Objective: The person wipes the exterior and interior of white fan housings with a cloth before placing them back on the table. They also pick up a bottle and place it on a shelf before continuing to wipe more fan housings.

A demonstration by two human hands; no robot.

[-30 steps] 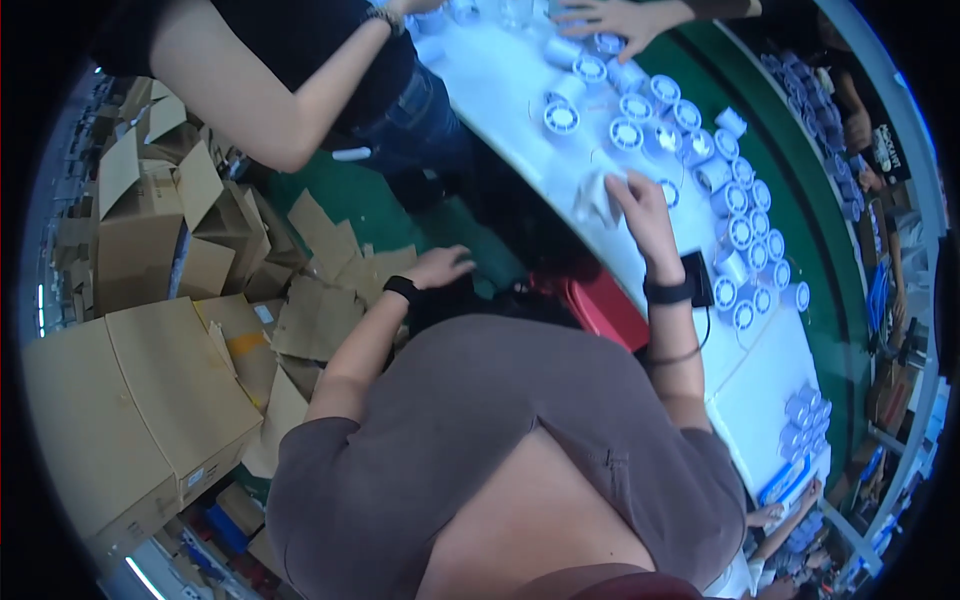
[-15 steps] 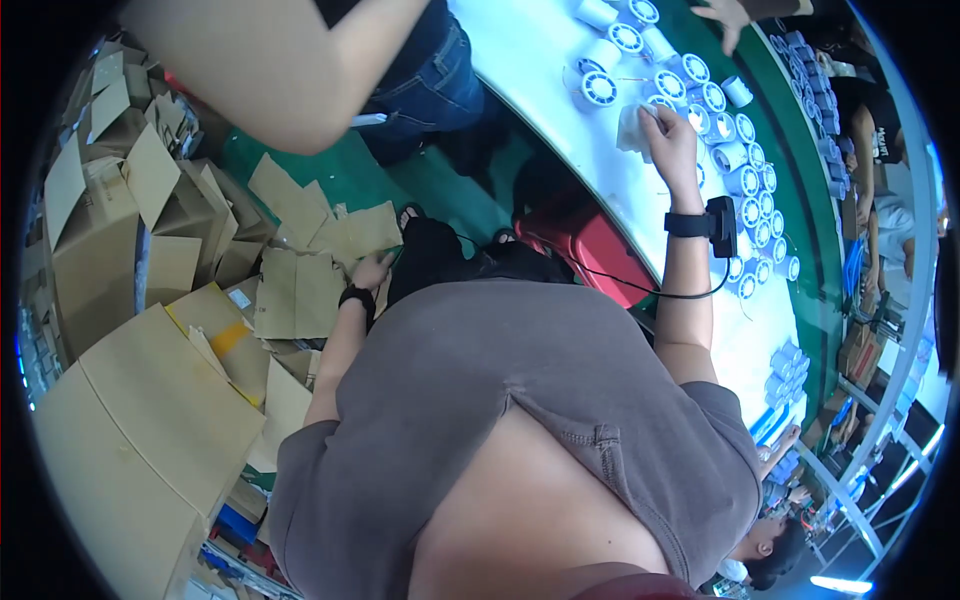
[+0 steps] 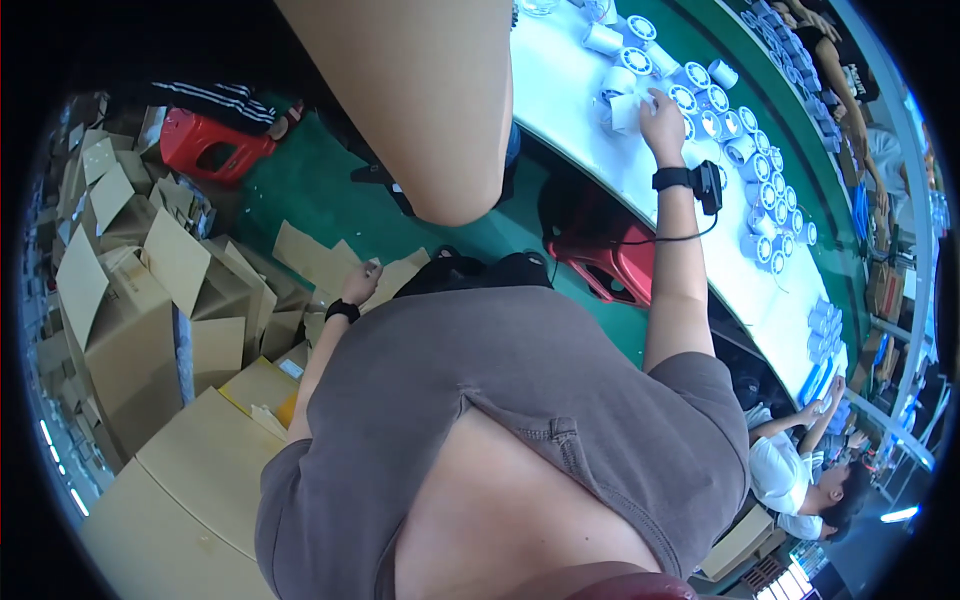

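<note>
My right hand [image 3: 662,126] is over the white table [image 3: 590,145], fingers pinched at the edge of a thin white sheet [image 3: 624,114], perhaps cloth or plastic. The sheet lies against a white cylinder, part of a cluster of round white parts [image 3: 684,99] with slotted end faces. Low on my left, my left hand [image 3: 362,283] is curled near flattened cardboard [image 3: 312,256]. A small pale spot shows at its fingertips; what it is cannot be made out. Both wrists wear black bands, the right one with a device and cable.
Another person's bare arm [image 3: 430,120] reaches across the top. Open cardboard boxes [image 3: 145,315] crowd the left. A red stool [image 3: 612,262] stands partly under the table, another red stool [image 3: 205,148] at far left. A person in white [image 3: 785,470] sits at lower right.
My left hand has lifted from the cardboard. My right hand has shifted slightly left with the white sheet. The other person's arm has swung right, and the whole view has turned.
</note>
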